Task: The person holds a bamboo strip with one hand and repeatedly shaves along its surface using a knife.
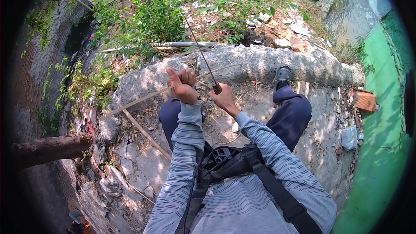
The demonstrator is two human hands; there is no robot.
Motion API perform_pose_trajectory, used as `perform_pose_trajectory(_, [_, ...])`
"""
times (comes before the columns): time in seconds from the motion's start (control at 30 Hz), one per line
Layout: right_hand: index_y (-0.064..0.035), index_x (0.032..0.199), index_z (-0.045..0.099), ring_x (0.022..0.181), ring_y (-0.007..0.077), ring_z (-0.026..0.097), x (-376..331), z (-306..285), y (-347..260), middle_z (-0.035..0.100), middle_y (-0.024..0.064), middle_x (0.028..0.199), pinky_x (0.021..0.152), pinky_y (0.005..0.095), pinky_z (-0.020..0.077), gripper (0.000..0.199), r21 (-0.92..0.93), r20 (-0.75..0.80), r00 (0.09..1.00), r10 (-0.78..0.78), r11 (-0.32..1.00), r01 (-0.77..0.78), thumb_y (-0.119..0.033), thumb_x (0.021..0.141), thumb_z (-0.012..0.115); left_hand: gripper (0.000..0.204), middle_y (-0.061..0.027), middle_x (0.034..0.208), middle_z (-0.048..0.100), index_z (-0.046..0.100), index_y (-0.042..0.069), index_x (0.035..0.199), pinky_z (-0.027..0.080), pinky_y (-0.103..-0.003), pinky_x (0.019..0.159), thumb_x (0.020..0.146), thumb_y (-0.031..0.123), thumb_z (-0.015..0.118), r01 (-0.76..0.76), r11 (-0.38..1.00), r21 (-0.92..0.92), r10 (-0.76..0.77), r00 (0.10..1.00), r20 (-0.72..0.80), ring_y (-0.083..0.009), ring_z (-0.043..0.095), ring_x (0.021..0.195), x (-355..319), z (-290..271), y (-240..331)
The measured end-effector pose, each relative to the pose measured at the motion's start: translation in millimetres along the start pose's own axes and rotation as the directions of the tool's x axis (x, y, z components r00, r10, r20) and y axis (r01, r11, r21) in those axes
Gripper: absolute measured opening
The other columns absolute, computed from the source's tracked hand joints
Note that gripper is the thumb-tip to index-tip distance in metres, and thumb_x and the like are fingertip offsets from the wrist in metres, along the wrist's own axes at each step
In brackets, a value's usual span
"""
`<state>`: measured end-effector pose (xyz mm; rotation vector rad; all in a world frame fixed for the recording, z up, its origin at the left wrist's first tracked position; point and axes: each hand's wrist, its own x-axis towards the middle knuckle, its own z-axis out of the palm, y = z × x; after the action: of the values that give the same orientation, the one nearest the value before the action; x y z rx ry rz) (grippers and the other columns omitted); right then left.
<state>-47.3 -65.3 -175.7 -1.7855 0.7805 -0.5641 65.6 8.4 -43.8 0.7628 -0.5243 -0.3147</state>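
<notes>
My left hand (183, 87) is closed in a fist around a thin, pale strip of bamboo (138, 103). The strip slants from the lower left, passes through the fist and comes out toward the upper right. In my right hand (225, 99) is the dark handle of a long, narrow blade (202, 53), seen nearly edge-on, so its full shape is hard to tell. It points up and away to the left, above the strip. The two hands are close together but apart, between my knees.
Beyond my hands lies a rough concrete ledge (286, 63). A bamboo pole (146, 133) rests on the ground at my left. Farther left is a log (52, 151). A reddish brick block (364, 100) sits by the green surface (376, 147) on the right. Leafy plants (158, 17) grow past the ledge.
</notes>
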Motion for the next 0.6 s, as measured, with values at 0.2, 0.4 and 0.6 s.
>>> perform_pose_trajectory(0.2, [0.0007, 0.071, 0.060, 0.053, 0.0222, 0.055, 12, -5, 0, 0.059, 0.0138, 0.061, 0.057, 0.0389, 0.0468, 0.021, -0.002, 0.046, 0.999, -0.022, 1.000, 0.022, -0.017, 0.076, 0.071, 0.066, 0.0044, 0.054, 0.015, 0.021, 0.012, 0.058, 0.010, -0.030, 0.043, 0.110, 0.050, 0.033, -0.017, 0.996, 0.086, 0.017, 1.000, -0.001, -0.0083, 0.012, 0.045, -2, 2, 2])
perform_pose_trajectory(0.4, [0.0014, 0.072, 0.058, 0.056, 0.0293, 0.056, 5, -16, -15, 0.058, 0.0174, 0.062, 0.058, 0.0418, 0.0467, 0.020, -0.092, 0.073, 0.995, -0.069, 0.993, 0.076, -0.016, 0.075, 0.067, 0.065, 0.0043, 0.054, 0.015, 0.020, 0.012, 0.058, 0.010, -0.031, 0.043, 0.111, 0.050, 0.030, 0.065, 0.998, 0.020, -0.065, 0.998, -0.017, -0.0090, 0.011, 0.045, -1, -9, 6])
perform_pose_trajectory(0.6, [0.0019, 0.070, 0.057, 0.053, 0.0197, 0.051, 2, -23, 4, 0.055, 0.0121, 0.058, 0.055, 0.0379, 0.0447, 0.024, -0.076, 0.072, 0.995, -0.068, 0.994, 0.073, -0.017, 0.075, 0.070, 0.062, 0.0046, 0.054, 0.013, 0.020, 0.012, 0.059, 0.010, -0.031, 0.042, 0.112, 0.041, 0.032, 0.028, 0.998, -0.055, -0.023, 0.995, 0.092, -0.0087, 0.012, 0.045, -5, -12, 1])
